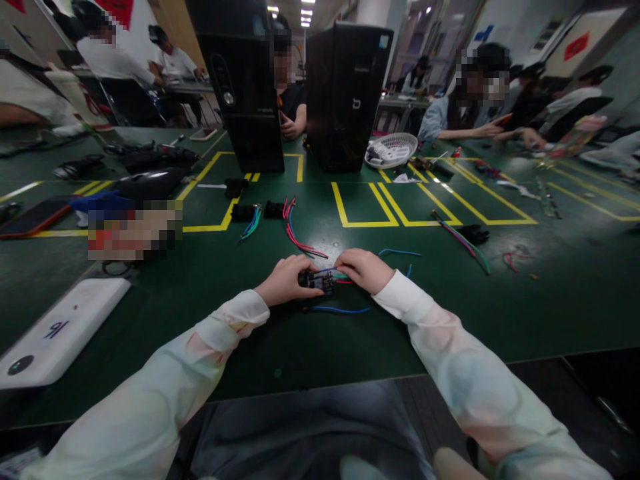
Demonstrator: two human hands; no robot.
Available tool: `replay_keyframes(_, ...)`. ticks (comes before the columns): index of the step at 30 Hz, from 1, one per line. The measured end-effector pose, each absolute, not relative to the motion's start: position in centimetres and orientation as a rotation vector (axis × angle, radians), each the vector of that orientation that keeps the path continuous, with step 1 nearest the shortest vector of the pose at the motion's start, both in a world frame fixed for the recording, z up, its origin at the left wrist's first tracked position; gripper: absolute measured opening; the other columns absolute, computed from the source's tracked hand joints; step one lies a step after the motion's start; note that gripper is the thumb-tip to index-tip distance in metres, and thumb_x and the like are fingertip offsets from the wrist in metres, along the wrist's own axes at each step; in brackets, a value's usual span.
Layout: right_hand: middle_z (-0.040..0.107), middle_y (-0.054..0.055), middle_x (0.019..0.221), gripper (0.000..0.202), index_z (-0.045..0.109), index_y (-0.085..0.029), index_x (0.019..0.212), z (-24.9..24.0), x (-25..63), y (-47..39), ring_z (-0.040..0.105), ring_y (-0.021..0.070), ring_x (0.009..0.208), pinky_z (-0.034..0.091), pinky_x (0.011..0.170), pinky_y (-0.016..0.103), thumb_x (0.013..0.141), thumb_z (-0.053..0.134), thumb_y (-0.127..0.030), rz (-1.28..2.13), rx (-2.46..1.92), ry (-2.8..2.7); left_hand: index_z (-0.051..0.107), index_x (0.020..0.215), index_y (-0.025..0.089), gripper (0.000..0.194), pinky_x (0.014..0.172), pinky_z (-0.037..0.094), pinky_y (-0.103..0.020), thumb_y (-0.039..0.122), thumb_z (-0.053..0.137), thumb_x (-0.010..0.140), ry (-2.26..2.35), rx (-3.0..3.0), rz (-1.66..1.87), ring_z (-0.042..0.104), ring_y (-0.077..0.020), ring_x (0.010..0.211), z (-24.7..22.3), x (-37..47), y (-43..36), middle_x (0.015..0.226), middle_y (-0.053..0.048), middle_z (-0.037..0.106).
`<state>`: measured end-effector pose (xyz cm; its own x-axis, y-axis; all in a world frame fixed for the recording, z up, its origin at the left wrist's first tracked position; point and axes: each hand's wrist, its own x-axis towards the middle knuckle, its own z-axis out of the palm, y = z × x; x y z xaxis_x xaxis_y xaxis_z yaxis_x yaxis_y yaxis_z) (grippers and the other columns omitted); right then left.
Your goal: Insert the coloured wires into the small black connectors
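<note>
Close in front of me, my left hand (286,281) is closed around a small black plastic connector housing (323,285), its thumb and fingers on either side. Thin green and red wires (344,281) run out of the housing to the right, under my right hand. My right hand (365,269) pinches a blue wire (327,270) at the housing's right side; its fingertips partly hide the wire. A loose blue wire (340,309) lies on the table just nearer to me. Another blue wire (403,252) lies beyond my right hand.
Black connectors with wires lie farther off, one pair (244,213) ahead-left and one (474,233) at right. Two black computer towers (240,100) (345,93) stand at the back, beside a white basket (393,152). A white device (67,327) lies left. People sit around.
</note>
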<state>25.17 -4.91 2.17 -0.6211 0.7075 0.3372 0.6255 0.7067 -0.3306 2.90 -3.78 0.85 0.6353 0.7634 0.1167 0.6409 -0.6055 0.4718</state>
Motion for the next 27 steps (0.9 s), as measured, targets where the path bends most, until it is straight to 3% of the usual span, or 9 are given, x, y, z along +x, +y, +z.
replay_keyframes(6,0.061,0.004,0.077,0.011,0.06,-0.016,0.08,2.1,25.6,-4.7,0.056,0.0135,0.074,0.042,0.069,0.024,0.084,0.05,-0.015,0.4,-0.999,-2.503,0.058,0.093,0.023,0.042,0.079,0.033,-0.034,0.052,0.066,0.064,1.116,2.466,0.443,0.051,-0.0225,0.094,0.7,2.8,-3.8,0.098,-0.001,0.059)
replay_keyframes(16,0.057,0.004,0.078,0.01,0.059,-0.017,0.08,1.0,24.5,-4.1,0.054,0.0147,0.075,0.041,0.07,0.025,0.084,0.05,-0.017,0.209,-1.131,-2.252,0.056,0.091,0.02,0.044,0.078,0.034,-0.034,0.053,0.066,0.064,1.102,2.465,0.409,0.051,-0.0234,0.094,1.1,2.9,-3.8,0.098,-0.002,0.058)
replay_keyframes(27,0.052,0.0,0.065,0.008,0.058,-0.015,0.073,3.0,25.2,-5.1,0.048,0.0113,0.061,0.037,0.06,0.022,0.079,0.052,-0.015,0.38,-0.84,-2.371,0.057,0.089,0.02,0.044,0.076,0.035,-0.033,0.053,0.067,0.063,1.151,2.455,0.493,0.052,-0.0223,0.089,0.7,2.7,-3.8,0.093,-0.002,0.058)
